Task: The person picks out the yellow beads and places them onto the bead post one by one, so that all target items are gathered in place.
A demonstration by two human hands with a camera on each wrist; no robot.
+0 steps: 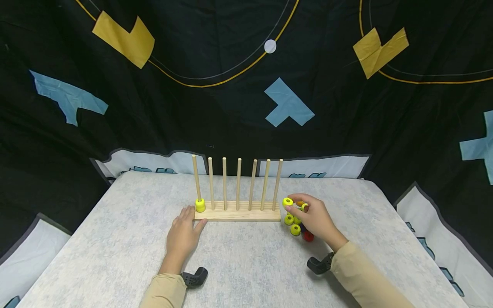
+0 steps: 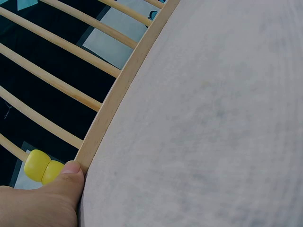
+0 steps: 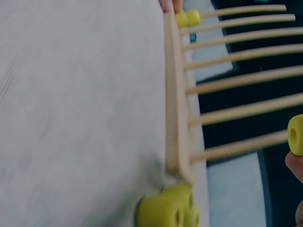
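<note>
A wooden peg stand [image 1: 239,216] with several upright pegs sits on the table. Two yellow beads [image 1: 200,205] are stacked around its leftmost peg. My left hand [image 1: 182,236] grips the stand's left end, the thumb lying along the front edge; in the left wrist view the thumb [image 2: 66,187] touches the wood beside the yellow beads. Off the right end, my right hand [image 1: 313,217] pinches another yellow bead [image 1: 287,202] between thumb and fingertips, raised above the pile. That bead [image 3: 296,135] shows its hole in the right wrist view. Loose yellow beads [image 1: 295,230] lie below the hand.
A red bead [image 1: 308,236] and an orange one [image 1: 300,203] are among the pile, partly covered by the right hand. The table [image 1: 246,269] has a pale mottled cover. Behind it hangs a black cloth [image 1: 215,119] with blue and gold shapes.
</note>
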